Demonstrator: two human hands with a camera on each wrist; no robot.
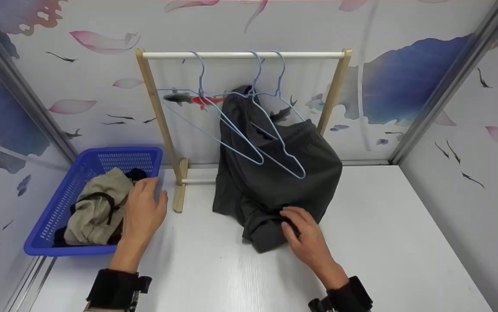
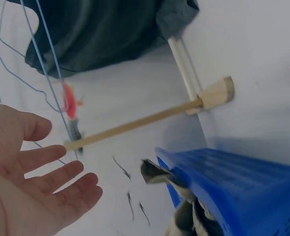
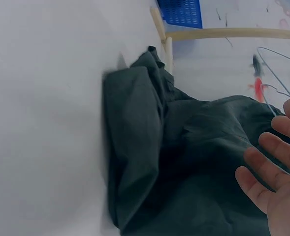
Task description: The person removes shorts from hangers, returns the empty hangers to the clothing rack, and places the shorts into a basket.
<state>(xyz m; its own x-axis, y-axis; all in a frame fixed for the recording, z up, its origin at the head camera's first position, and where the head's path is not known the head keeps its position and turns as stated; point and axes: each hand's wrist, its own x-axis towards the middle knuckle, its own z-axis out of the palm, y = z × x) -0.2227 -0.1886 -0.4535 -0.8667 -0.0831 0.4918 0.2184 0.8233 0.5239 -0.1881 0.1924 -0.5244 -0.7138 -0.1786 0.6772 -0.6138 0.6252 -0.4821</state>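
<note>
Dark grey trousers (image 1: 292,173) hang from the rack by their waistband on a blue wire hanger (image 1: 281,86), their lower end bunched on the white table. My right hand (image 1: 309,240) is just in front of the bunched lower part, fingers spread and loosely bent, holding nothing; the right wrist view shows the palm beside the cloth. My left hand (image 1: 144,212) hovers at the right side of the blue basket (image 1: 40,225), its fingers relaxed and parted around nothing. Inside the basket lies a beige garment (image 1: 97,216) with a black cord, over darker cloth.
A small clothes rack with a white bar (image 1: 166,55) and wooden legs (image 1: 158,108) stands at the back of the table (image 1: 214,277). Another blue wire hanger (image 1: 201,78) hangs bare at the left, beside a middle one. Patterned walls (image 1: 431,78) enclose the table.
</note>
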